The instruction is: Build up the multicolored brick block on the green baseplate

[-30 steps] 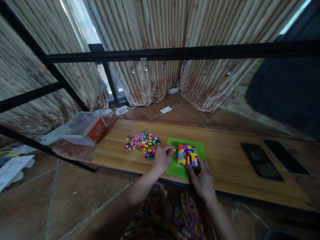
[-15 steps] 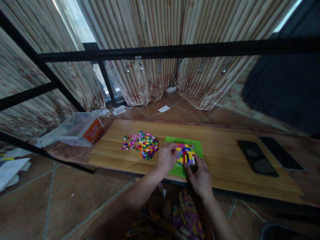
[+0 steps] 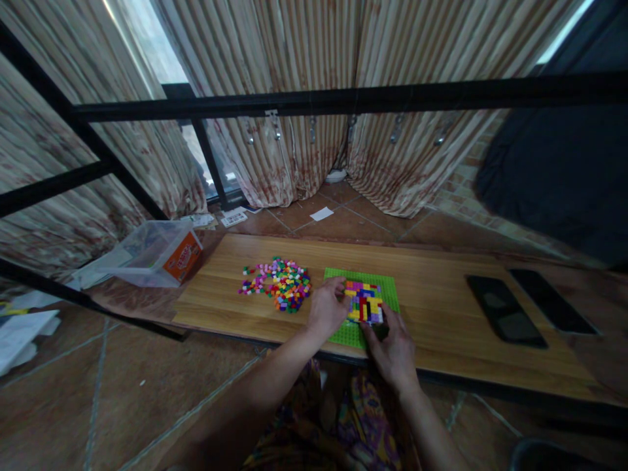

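A block of multicoloured toy bricks stands on a green studded baseplate upon the wooden table. At the block's upper left edge my left hand has its thumb and index finger pinched together. The small brick in that pinch is mostly covered by the fingers. My right hand grips the block's near right corner, thumb at the front side and fingers along the right side. Left of the baseplate lies a loose pile of small coloured bricks.
Two dark phone-like slabs lie at the table's right end. A clear plastic box with an orange label is beyond the left end. A black metal bar crosses in front of the curtains. Papers lie on the tiled floor.
My left hand has moved right, bringing a small yellow brick from beside the block to its left edge. My right hand stays on the block. The view has shifted slightly.
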Demonstrator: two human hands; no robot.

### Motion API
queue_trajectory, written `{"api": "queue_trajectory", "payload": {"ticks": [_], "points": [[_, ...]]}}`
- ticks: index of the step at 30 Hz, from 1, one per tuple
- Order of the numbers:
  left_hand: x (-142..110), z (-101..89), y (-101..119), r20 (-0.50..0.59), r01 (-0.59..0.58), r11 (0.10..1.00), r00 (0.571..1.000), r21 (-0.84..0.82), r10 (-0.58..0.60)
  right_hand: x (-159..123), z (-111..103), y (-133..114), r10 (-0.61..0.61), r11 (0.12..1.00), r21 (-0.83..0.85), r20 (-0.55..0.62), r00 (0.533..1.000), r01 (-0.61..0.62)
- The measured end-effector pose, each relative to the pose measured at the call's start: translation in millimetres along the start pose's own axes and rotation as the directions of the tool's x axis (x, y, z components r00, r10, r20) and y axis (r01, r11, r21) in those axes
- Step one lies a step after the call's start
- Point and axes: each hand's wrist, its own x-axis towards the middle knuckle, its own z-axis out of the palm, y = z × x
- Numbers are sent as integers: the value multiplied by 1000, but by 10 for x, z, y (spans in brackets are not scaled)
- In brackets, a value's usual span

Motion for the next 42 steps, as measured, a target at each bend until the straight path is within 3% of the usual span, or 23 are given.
{"api": "queue_trajectory", "payload": {"ticks": [5, 12, 24, 42], "points": [[-2, 10, 23, 7, 86, 996, 996, -15, -86, -3, 1, 3, -1, 1000, 0, -3, 1000, 1], [40, -27, 125, 6, 118, 986, 993, 119, -120, 1, -12, -19, 3, 1000, -2, 2, 1000, -3], [127, -80, 203, 111, 46, 942, 990, 332, -87, 0, 15, 6, -12, 1000, -8, -11, 1000, 12], [129, -165, -13, 186, 48, 998, 982, -40, -39, -8, 1, -15, 2, 1000, -13, -21, 1000, -3]]}}
